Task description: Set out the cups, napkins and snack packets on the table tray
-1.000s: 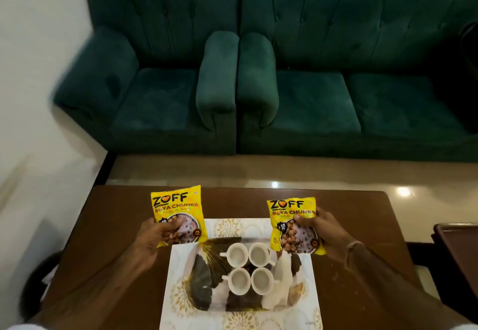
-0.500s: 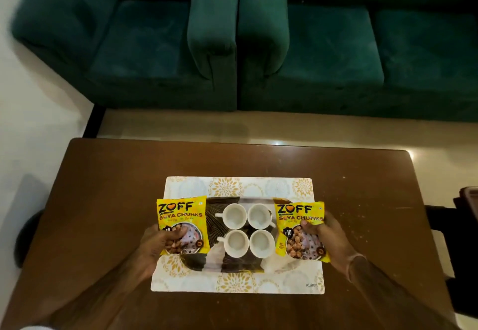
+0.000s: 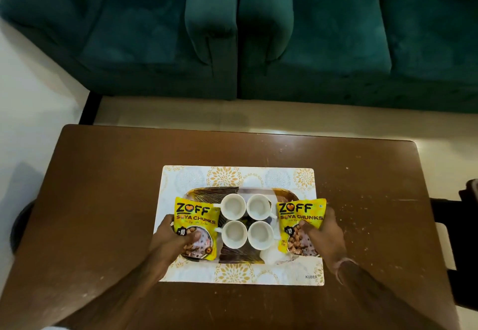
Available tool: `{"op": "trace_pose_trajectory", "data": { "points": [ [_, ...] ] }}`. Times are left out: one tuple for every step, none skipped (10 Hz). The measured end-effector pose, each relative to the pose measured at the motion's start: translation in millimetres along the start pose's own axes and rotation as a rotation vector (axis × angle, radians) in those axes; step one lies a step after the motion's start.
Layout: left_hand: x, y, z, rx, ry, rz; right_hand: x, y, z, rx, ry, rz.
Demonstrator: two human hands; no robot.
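I watch both hands hold yellow soya-chunk packets over the tray [image 3: 258, 190] at the tabletop's near middle. My left hand [image 3: 172, 239] pinches the left packet [image 3: 194, 222], thumb on its face, at the tray's left edge; my right hand [image 3: 324, 234] pinches the right packet [image 3: 300, 219] at its right edge. Four white cups [image 3: 247, 220] stand clustered between them.

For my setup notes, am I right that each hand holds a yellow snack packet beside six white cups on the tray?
Not quite: the head view shows four white cups, in two rows of two, not six. The rest stands: the left hand and right hand each hold a yellow snack packet beside them on the tray.
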State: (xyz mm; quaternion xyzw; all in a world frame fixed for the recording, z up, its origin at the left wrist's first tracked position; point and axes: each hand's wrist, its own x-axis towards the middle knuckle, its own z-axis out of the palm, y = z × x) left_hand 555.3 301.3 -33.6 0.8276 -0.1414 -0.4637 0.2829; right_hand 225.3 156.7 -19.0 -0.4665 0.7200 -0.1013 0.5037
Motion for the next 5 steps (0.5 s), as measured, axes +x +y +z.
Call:
{"op": "trace_pose_trajectory", "data": {
  "points": [
    [-4,-2,3,0.127,0.013,0.069,0,-1,7,-0.077,-0.026,-0.002],
    [-8,1,7,0.325,0.09,0.176,0,-1,13,-0.28,-0.087,0.044],
    [-10,3,9,0.455,0.168,0.217,-1,-2,10,-0.37,-0.109,0.077],
    [-12,11,2,0.42,0.15,0.176,-2,-17,-2,-0.371,-0.118,0.074],
    [-10,13,-11,0.448,0.131,0.173,-4,-29,-17,-0.472,-0.103,-0.019]
  ]
}}
